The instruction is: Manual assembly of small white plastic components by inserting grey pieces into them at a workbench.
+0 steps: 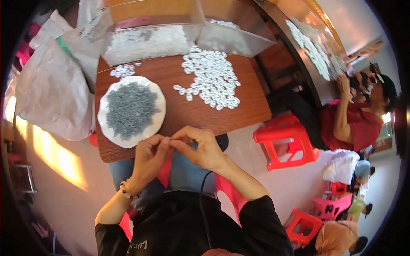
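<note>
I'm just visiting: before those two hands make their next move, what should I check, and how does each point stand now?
1. Left hand and right hand brought together: ok.
2. Something pinched between them: cannot tell, too small to see.
3. Grey pieces kept on the white plate: ok, heaped there.
4. Plate well away from the table edge: not ok, its left rim is close.
5. White ovals gathered in one group: not ok.
</note>
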